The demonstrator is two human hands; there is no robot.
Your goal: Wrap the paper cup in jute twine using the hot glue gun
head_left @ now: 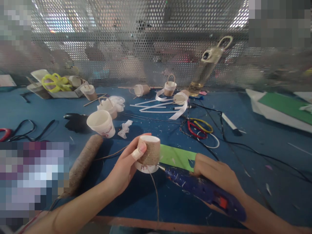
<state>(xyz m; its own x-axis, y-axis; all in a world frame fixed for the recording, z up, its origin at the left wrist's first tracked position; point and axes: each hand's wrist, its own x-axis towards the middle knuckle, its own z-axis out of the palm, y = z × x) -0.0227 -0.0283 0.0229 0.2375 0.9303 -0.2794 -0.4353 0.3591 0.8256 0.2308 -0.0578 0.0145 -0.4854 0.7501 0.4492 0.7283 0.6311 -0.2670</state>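
Note:
My left hand (pixel 130 159) is closed around a small paper cup (pixel 152 152) wrapped in brown twine. The cup is upside down, with its white rim at the bottom. A loose end of twine (pixel 156 191) hangs from the rim, and another strand runs left toward a twine roll (pixel 85 162). In my right hand (pixel 216 172) is a blue glue gun (pixel 204 191) with a red switch. Its metal tip meets the cup near the lower edge of the twine. A green strip (pixel 177 156) lies behind the gun.
An uncovered paper cup (pixel 101 123) and a black glove (pixel 76 123) are at left. Farther back lie small twine baskets (pixel 170 87), white strips (pixel 153 107) and a tilted bottle (pixel 203 71). Dark cables (pixel 255 151) cross the right side. A perforated metal screen (pixel 146 42) borders the table.

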